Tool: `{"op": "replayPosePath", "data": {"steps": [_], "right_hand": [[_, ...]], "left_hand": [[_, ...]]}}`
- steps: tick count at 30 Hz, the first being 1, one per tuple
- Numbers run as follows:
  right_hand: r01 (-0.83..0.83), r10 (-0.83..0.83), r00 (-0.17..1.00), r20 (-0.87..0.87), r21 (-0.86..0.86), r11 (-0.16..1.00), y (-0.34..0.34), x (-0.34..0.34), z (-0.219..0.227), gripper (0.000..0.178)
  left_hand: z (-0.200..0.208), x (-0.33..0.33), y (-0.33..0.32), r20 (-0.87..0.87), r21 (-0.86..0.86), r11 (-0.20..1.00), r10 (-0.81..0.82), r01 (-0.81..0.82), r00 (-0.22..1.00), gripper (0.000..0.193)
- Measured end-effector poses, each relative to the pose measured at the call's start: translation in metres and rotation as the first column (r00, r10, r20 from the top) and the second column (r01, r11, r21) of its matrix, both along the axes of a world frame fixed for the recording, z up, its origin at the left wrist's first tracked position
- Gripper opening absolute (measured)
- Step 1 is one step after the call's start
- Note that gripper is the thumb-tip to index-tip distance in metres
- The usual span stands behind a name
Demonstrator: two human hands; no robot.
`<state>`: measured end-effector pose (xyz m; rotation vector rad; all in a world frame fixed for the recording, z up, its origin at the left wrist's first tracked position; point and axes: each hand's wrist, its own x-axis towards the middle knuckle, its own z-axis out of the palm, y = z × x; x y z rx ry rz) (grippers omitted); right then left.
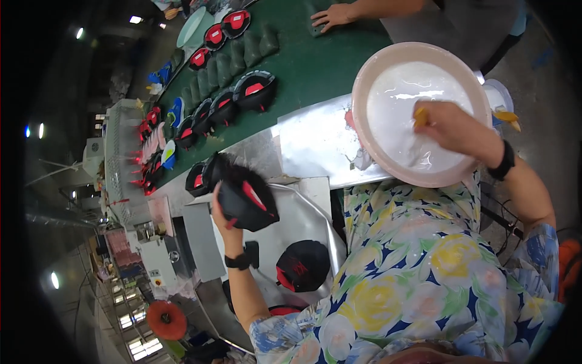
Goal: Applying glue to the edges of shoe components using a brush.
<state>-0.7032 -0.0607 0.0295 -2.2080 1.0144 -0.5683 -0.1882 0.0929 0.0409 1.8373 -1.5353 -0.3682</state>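
Observation:
My left hand (222, 219) is closed around the side of a black shoe upper (250, 203) with a red lining, holding it up over the metal tray; motion blurs its upper edge. Another black upper (303, 266) with red marks lies in the tray (291, 209) below. At the right, a big pale pink basin (362, 115) holds milky white liquid (400, 91). My right hand (451, 127) is inside the basin, just over the liquid, fingers pressed together on a small yellow-ended thing (421, 115). Whatever lies under its fingers is hard to make out.
Rows of black and red uppers (254, 90) and dark green foot-shaped pieces (236, 53) stand on the green table (303, 79). A co-worker's hand (333, 16) rests at its far side. A metal sheet (312, 139) borders the basin; a pale green basin (193, 27) stands far left.

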Motion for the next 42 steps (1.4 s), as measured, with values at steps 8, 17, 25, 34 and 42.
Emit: {"op": "replayPosePath", "data": {"steps": [8, 17, 25, 34, 42], "right_hand": [[0.137, -0.048, 0.911, 0.41, -0.19, 0.972, -0.04, -0.02, 0.031, 0.018], [0.306, -0.236, 0.891, 0.388, -0.128, 0.943, -0.039, -0.024, 0.057, 0.023], [0.47, -0.5, 0.731, 0.464, 0.189, 0.862, -0.018, -0.012, 0.035, 0.032], [0.3, -0.596, 0.586, 0.548, 0.537, 0.789, -0.006, 0.0, 0.02, 0.033], [0.271, -0.424, 0.649, 0.631, 0.329, 0.904, 0.003, -0.015, 0.025, 0.02]], "left_hand": [[-0.031, -0.069, -0.128, 0.649, 0.325, 0.754, -0.617, 0.571, 0.445, 0.063], [-0.055, -0.166, -0.184, 0.485, -0.044, 0.714, -0.596, 0.699, 0.64, 0.067], [-0.082, -0.182, -0.175, 0.388, -0.292, 0.751, -0.473, 0.592, 0.791, 0.073], [-0.045, -0.236, -0.194, -0.119, -0.679, 0.682, -0.47, 0.274, 0.875, 0.045], [-0.017, -0.219, -0.194, -0.031, -0.454, 0.832, -0.373, 0.32, 0.927, 0.041]]}}
